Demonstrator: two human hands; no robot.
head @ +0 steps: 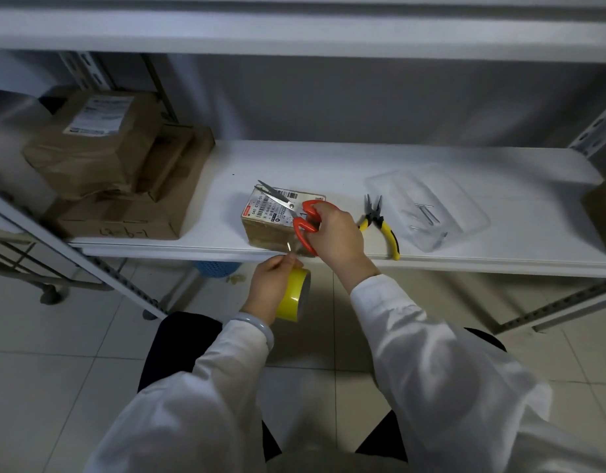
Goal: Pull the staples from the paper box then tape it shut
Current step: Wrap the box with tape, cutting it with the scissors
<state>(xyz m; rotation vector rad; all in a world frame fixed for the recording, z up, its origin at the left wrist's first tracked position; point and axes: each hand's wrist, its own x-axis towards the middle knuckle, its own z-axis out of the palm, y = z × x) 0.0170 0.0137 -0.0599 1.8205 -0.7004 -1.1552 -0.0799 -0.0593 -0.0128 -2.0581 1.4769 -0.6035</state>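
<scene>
Much of the near right side of the paper box (271, 221) is hidden behind the right hand (334, 235), and its printed label is too small to read. A clear strip of tape (291, 248) on the box's front face is hard to make out, and I cannot tell just where it ends. The left hand (271, 285) hides part of the tape roll (294, 295). Its fingers are curled round the yellow roll just below the shelf edge, thumb and forefinger pinching near the strip. The right hand's fingers are hooked through the red handles of the scissors (303, 223), whose blades lie spread apart over the box top. The box sits near the front edge of a white shelf (329, 165) in a metal rack, with another shelf above, a grey wall behind and pale floor tiles below. A blue basket (216, 268) shows partly under the shelf. A brown thing (602, 216) is cut off at the far right. There is one small box, one pair of scissors, one roll, and one pair of yellow-handled pliers (380, 227) just right of the hand. Beyond it lies one clear tray (458, 199) holding thin metal pieces (426, 213) too faint to count. At least three cardboard boxes (117, 165) are stacked at the left.
</scene>
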